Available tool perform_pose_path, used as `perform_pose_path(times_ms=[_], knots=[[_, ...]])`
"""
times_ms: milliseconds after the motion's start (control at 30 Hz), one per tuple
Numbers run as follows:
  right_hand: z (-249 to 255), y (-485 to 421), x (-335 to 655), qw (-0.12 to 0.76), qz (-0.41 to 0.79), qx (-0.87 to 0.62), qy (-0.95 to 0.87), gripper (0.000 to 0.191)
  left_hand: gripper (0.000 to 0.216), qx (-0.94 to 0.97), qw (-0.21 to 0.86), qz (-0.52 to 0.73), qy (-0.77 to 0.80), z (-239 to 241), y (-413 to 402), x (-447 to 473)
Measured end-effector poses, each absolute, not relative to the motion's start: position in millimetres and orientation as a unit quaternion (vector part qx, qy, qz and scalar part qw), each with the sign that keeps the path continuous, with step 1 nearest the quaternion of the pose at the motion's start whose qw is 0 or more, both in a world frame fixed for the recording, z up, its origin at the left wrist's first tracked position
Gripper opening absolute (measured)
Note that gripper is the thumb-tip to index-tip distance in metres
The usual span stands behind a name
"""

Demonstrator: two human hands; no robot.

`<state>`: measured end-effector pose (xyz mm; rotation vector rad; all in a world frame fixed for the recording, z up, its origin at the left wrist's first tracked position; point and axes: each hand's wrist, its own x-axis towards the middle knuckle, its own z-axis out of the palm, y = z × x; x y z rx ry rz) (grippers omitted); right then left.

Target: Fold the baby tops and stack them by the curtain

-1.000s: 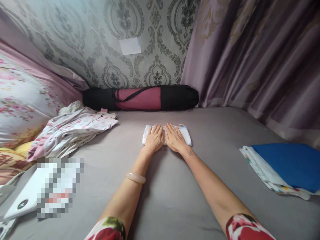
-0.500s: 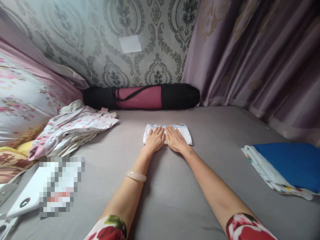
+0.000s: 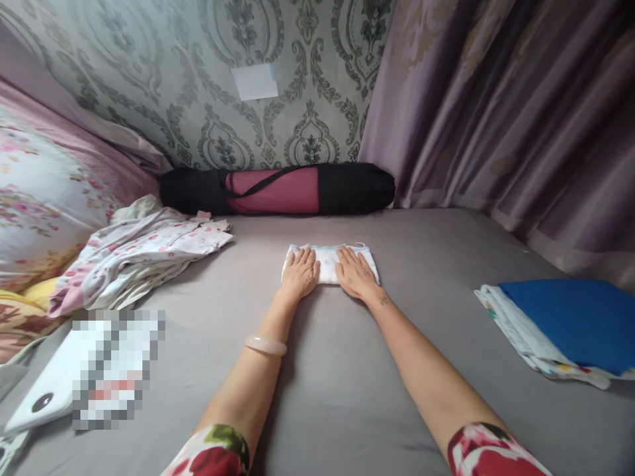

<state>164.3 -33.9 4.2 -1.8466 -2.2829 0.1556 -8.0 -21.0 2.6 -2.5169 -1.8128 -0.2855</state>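
A small folded white cloth (image 3: 327, 267) with a light blue edge lies flat on the grey bed sheet (image 3: 337, 370), in the middle of the view. On its left part rests my left hand (image 3: 300, 272), palm down with the fingers stretched out. My right hand (image 3: 357, 272) lies flat on the right part, fingers straight and pointing away from me. A strip of faintly printed cloth shows between the two hands. What lies under the palms is hidden.
Folded blue and white fabric (image 3: 570, 324) sits at the right. Crumpled printed clothes (image 3: 153, 244) lie at the left, beside a floral pillow (image 3: 40, 192) and a white device (image 3: 54, 390). A long black and maroon bag (image 3: 278, 190) runs along the wall.
My hands have moved apart across the cloth, the left one slightly left and the right one to the right. More of the cloth's middle shows between them.
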Motion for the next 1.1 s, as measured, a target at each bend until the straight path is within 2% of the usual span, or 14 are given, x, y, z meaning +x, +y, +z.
perform_pose_path(times_ms=[333,633,833,1100], knots=[[5,-31,167,0.1,0.063,-0.622,-0.774,0.059,0.051,-0.806,0.015,-0.099,-0.584,6,-19,-8],[4,-27,183,0.111,0.014,-0.652,-0.75,0.059,0.054,-0.77,-0.011,-0.093,-0.631,9,-14,-17],[-6,-26,186,0.094,0.018,-0.656,-0.749,0.06,0.056,-0.772,-0.036,-0.091,-0.628,1,-13,-21],[5,-26,188,0.096,0.031,-0.663,-0.742,0.061,0.056,-0.764,-0.042,-0.103,-0.635,9,-11,-24]])
